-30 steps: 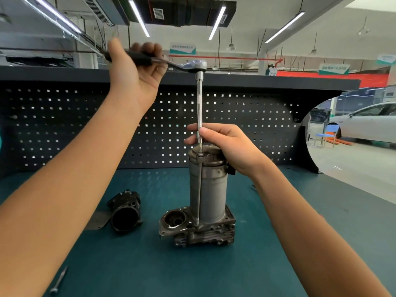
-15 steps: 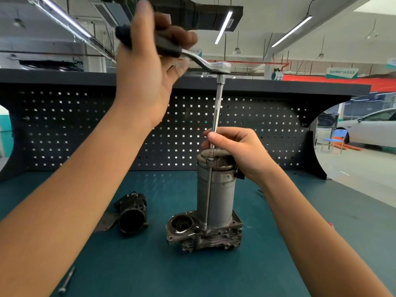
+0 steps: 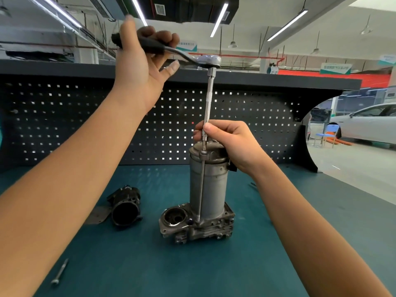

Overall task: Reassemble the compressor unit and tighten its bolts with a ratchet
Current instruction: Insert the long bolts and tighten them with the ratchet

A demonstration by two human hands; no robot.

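The grey compressor unit (image 3: 209, 185) stands upright on its finned base in the middle of the teal bench. A long bolt (image 3: 201, 189) runs down its front side. A ratchet (image 3: 188, 57) with a long extension bar (image 3: 209, 99) stands vertically on the bolt head at the cylinder's top. My left hand (image 3: 141, 61) grips the ratchet's black handle, held high. My right hand (image 3: 227, 140) pinches the lower end of the extension and rests over the cylinder's top.
A black compressor housing part (image 3: 125, 205) lies left of the unit on a thin grey gasket plate (image 3: 97, 214). A loose long bolt (image 3: 60, 272) lies near the bench's front left. A dark pegboard (image 3: 85, 125) backs the bench (image 3: 257, 264).
My left hand has swung the ratchet handle toward me and to the right. The right hand has stayed on the extension and cylinder top.
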